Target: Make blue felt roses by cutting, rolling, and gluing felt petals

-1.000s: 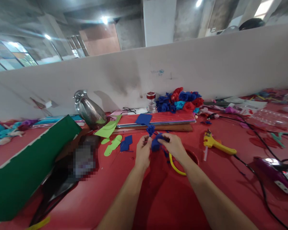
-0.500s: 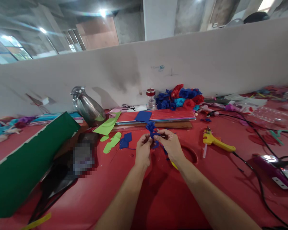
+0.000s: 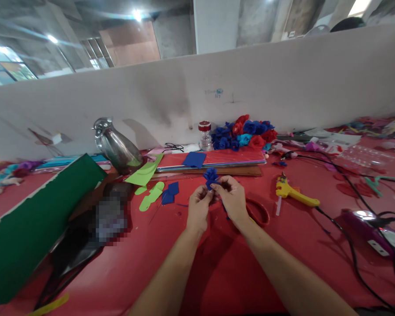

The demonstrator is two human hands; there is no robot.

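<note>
A small blue paper flower [image 3: 211, 174] stands upright between my hands over the red table [image 3: 145, 263]. My left hand [image 3: 198, 207] pinches its lower part from the left, fingers bent inward. From the right, my right hand [image 3: 232, 197] grips the same lower part between thumb and fingers. Red-handled scissors [image 3: 261, 212] lie beside my right wrist, partly hidden by it. Blue paper pieces [image 3: 170, 193] and light green cut shapes [image 3: 152, 196] lie left of my hands. A blue sheet [image 3: 194, 159] rests on stacked paper behind the flower.
A yellow glue gun [image 3: 294, 192] with a black cord lies at the right, near a purple power strip [image 3: 373, 235]. A metal jug [image 3: 118, 147], a green box [image 3: 42, 228] and a dark bag are at the left. Blue and red flowers [image 3: 246, 133] are piled by the wall.
The flower has turned and its petals now sit more upright, slightly further right. Both hands remain closed around its lower part. The view has shifted slightly.
</note>
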